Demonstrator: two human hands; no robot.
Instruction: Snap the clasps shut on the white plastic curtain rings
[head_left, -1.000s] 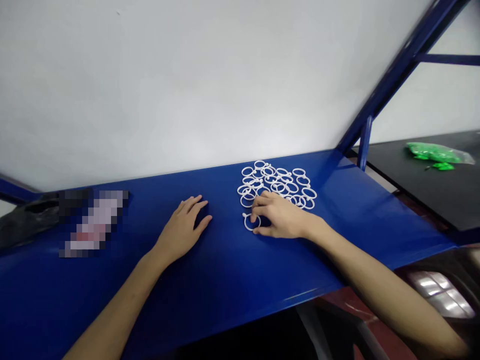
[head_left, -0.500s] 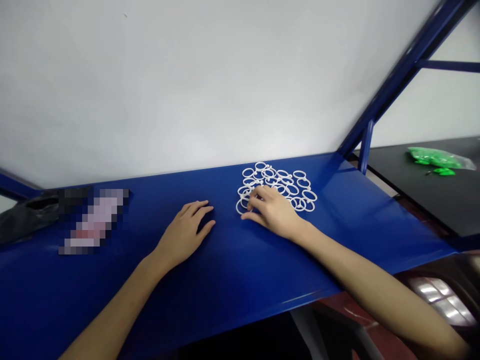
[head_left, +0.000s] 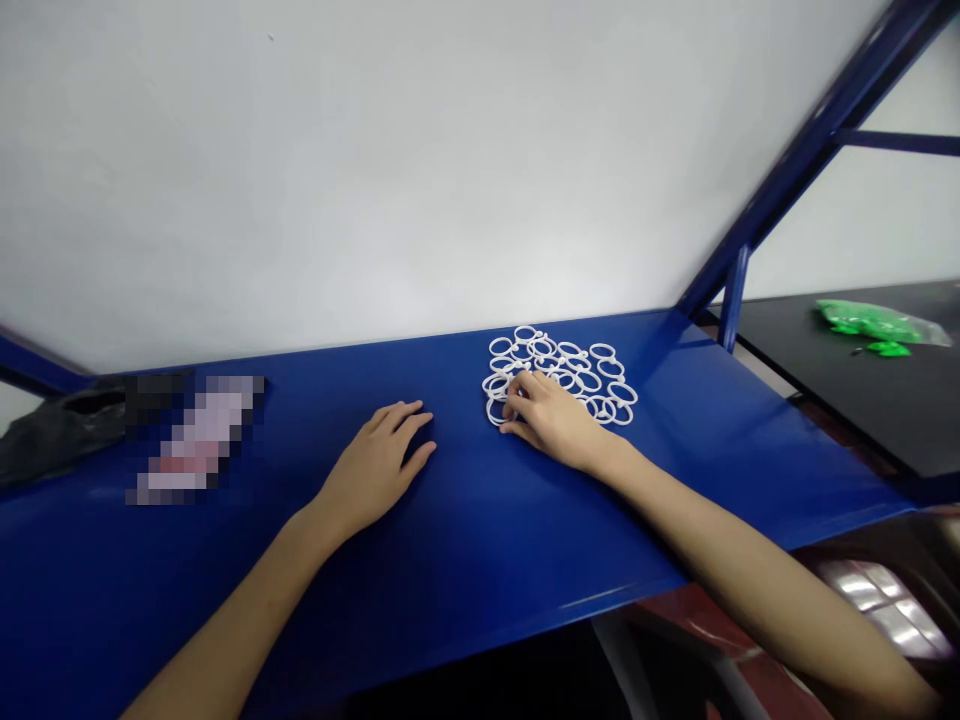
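Observation:
A pile of several white plastic rings point(head_left: 589, 372) lies on the blue shelf point(head_left: 480, 530), toward the back. My right hand point(head_left: 553, 422) rests at the pile's near left edge. Its fingers are curled and its fingertips are pinched on one white ring point(head_left: 495, 412) that touches the pile. My left hand point(head_left: 379, 458) lies flat on the shelf to the left of the pile, palm down. Its fingers are stretched out and it holds nothing.
A blurred-out object point(head_left: 191, 440) and a dark bag point(head_left: 52, 435) sit at the shelf's left end. A blue slanted frame post point(head_left: 787, 175) rises at the right. Beyond it a green bag point(head_left: 874, 322) lies on a black surface point(head_left: 862, 410). A white wall stands close behind.
My right hand has slid a single ring from the open shelf back up against the pile's near left edge. My left hand has stayed flat in about the same place.

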